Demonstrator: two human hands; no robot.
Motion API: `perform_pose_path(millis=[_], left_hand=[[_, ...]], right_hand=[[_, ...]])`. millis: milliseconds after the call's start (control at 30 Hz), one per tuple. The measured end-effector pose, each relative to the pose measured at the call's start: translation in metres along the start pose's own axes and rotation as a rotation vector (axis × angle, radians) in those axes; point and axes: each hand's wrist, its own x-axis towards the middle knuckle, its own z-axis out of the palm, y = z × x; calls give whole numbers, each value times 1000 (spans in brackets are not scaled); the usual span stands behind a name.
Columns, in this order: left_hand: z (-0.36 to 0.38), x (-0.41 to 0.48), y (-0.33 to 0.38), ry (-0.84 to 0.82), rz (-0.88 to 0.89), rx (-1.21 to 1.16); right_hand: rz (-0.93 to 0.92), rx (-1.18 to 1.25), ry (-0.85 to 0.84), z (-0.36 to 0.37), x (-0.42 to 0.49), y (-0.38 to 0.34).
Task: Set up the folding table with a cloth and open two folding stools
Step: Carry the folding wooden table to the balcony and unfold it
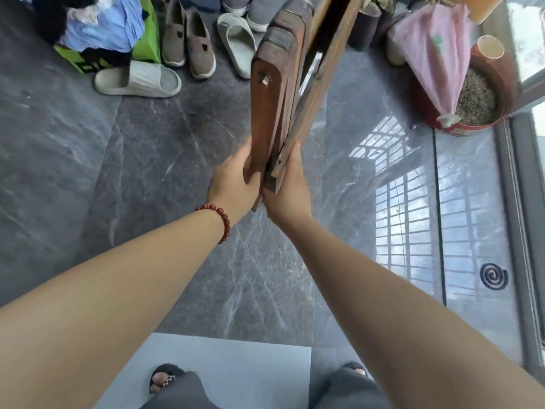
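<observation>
- The folded wooden frame point(271, 93) hangs in mid-air in front of the person, well above the grey floor point(177, 143). Its lower end sits between both hands. Lifted off the ground like this, its halves have room to swing apart.
- The left hand point(236, 178), with a red bead bracelet point(219, 216) on its wrist, clasps the broad dark slab. The right hand point(287, 187) clasps the paler rail point(318, 84) beside it. With one hand on each half, I'd guess they mean to pull the halves apart.
- Both sets of fingers point(247, 153) are wrapped round the wood. Most of them are hidden behind it.
- The frame is worn, dark reddish-brown timber made of flat slats pressed close together. A metal bolt point(264, 81) passes through near the rounded end. Only a narrow gap shows between slab and rail, so it is barely opened.
- I can't tell for certain whether this is a stool or the table. Its slim build suggests a stool.
- Pale slippers point(138, 79) and a red basin point(501, 84) draped with a pink cloth point(433, 54) crowd the far edge of the floor. That likely explains why the frame is being opened over the bare tiles.
</observation>
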Motion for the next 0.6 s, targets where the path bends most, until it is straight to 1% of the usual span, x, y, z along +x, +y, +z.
perform_pose_path(millis=[100,167,267,400,500,600], left_hand=[[8,5,-12,87,-61,-11],[14,11,-23,135,-56,-33],[29,18,-40,129,-38,16],[63,21,-80,72,-16,-50],[89,24,-106,93,-9,-69],[109,26,-120,124,-21,-28]], right_hand=[[-56,-9,31,10,9,19],[-70,-7,27,17,13,33],[-61,81,38,33,19,55],[-69,109,68,54,26,85],[-76,142,103,68,33,108],[-115,154,143,77,37,124]])
